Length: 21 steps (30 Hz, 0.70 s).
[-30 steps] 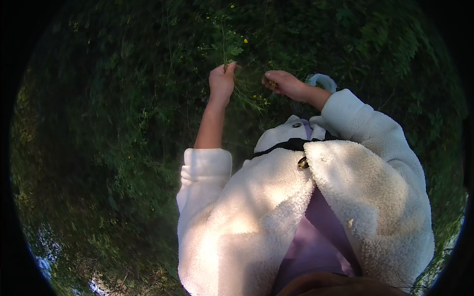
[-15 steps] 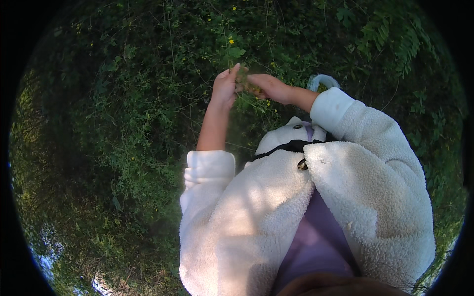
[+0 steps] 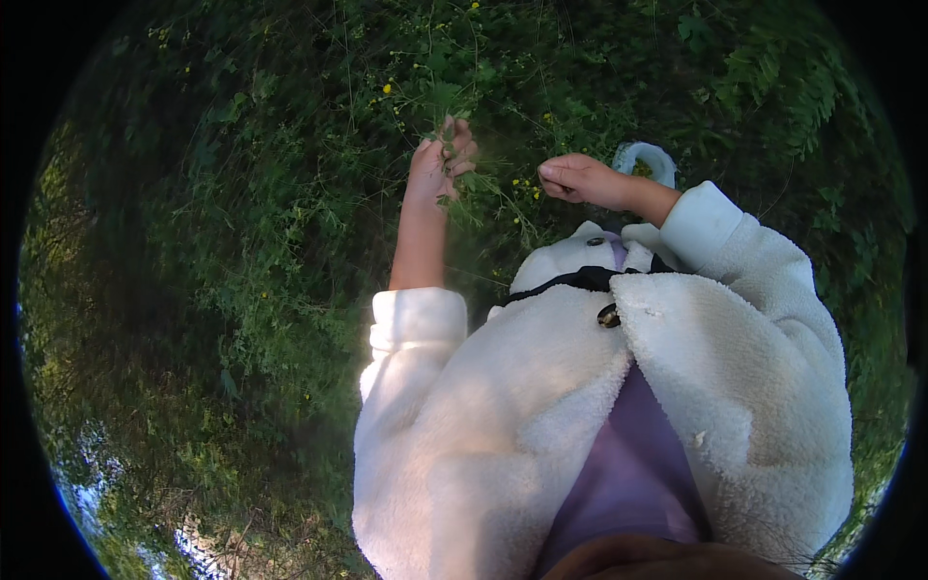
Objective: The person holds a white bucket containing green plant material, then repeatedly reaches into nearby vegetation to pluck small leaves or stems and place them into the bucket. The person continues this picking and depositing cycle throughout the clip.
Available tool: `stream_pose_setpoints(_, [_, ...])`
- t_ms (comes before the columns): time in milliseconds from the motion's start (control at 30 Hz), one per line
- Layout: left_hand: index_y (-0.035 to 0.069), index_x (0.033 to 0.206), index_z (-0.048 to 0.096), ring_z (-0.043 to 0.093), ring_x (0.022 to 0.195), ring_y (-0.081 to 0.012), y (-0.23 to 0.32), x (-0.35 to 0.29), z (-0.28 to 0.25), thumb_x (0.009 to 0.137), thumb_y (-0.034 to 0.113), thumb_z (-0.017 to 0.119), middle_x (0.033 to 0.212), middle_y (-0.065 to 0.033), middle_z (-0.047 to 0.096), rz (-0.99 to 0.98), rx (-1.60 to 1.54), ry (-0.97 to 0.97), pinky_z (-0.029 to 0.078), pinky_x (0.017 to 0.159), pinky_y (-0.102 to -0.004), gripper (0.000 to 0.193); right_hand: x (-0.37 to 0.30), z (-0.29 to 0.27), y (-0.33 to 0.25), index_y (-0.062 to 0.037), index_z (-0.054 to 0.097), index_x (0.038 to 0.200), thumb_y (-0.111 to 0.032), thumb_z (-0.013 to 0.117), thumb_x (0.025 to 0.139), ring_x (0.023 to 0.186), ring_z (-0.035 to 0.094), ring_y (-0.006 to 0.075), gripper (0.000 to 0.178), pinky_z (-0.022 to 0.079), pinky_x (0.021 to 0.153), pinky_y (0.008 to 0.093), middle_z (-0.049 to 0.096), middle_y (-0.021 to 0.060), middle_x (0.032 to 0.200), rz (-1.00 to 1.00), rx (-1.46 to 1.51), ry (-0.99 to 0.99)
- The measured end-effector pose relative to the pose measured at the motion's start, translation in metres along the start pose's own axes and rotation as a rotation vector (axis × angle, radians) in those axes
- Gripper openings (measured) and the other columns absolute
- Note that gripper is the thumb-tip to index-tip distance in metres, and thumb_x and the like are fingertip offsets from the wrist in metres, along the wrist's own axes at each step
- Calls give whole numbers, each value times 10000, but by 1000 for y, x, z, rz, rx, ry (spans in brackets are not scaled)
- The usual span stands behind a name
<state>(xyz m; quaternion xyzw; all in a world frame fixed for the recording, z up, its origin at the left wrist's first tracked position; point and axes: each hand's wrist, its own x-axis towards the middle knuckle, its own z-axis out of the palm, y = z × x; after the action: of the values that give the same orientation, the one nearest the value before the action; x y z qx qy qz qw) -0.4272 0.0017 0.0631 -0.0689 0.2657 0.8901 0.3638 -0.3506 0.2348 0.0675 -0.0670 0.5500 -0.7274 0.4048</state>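
My left hand (image 3: 443, 159) is curled round a small bunch of leafy green stems (image 3: 472, 198), which spread out toward the right. My right hand (image 3: 578, 181) is apart from it, fingers pressed together in a pinch; anything inside them is hidden. Small yellow flowers (image 3: 530, 189) show in the gap just left of the right fingertips. Beyond my left hand, a single yellow flower (image 3: 387, 89) stands out among the greenery.
Dense green undergrowth (image 3: 280, 222) surrounds me on all sides. A pale blue curved handle-like piece (image 3: 650, 155) shows behind my right wrist. Fern-like leaves (image 3: 773, 97) grow at the far right. My cream fleece jacket (image 3: 493, 416) fills the lower middle.
My hands were together over the plant bunch and are now apart. The right one has moved right, while the left keeps the stems, its fingers now showing.
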Motion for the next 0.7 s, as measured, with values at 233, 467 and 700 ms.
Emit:
stream_pose_setpoints(233, [9, 879, 469, 284, 509, -77, -7, 1, 8, 950, 248, 343, 616, 3, 321, 13, -341, -156, 265, 414, -208, 279, 20, 26, -17, -45, 514, 817, -244, 417, 926, 546, 297, 37, 247, 235, 448, 175, 421, -23, 705, -47, 372, -37])
stream_pose_setpoints(467, [20, 883, 465, 242, 505, -68, -3, -6, 4, 940, 237, 381, 619, 13, 316, 93, -79, 52, 205, 405, -204, 240, 3, -6, -6, -40, 505, 858, -278, 373, 932, 732, 477, 108, 283, 443, 654, 219, 503, 53, 879, 19, 588, 65])
stream_pose_setpoints(700, [17, 905, 460, 250, 513, -97, 5, -21, -50, 957, 238, 325, 630, -10, 322, 64, -118, 119, 235, 407, -234, 264, -108, -123, 53, 56, 475, 1084, -148, 374, 921, 968, 534, 210, 280, 461, 866, 307, 513, 136, 1069, -238, 776, 582])
